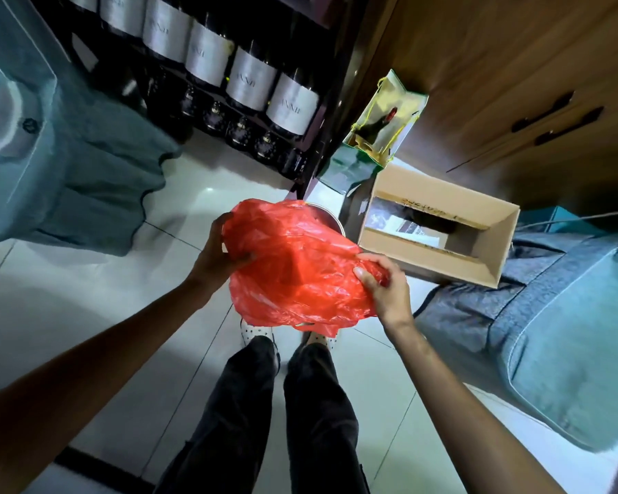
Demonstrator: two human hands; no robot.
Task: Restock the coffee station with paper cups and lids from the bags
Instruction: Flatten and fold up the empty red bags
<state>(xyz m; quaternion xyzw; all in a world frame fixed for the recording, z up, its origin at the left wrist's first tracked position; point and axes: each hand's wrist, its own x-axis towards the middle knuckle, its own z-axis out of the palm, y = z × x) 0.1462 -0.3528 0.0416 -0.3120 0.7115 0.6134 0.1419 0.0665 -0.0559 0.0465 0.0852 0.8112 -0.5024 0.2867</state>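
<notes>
A crumpled red plastic bag [293,265] hangs in front of me above the floor, held from both sides. My left hand [218,251] grips its left edge, fingers closed into the plastic. My right hand [382,283] pinches its right edge. What the bag holds is hidden by the plastic. Behind the bag's top edge a round metal rim [327,216] shows; I cannot tell what it belongs to. No cups or lids are in sight.
An open cardboard box [439,226] lies on the white tiled floor at the right, with a green gift bag [386,119] behind it. A dark rack of wine bottles [250,80] stands ahead. Teal upholstered seats [68,165] flank me; a wooden cabinet [514,65] is at top right.
</notes>
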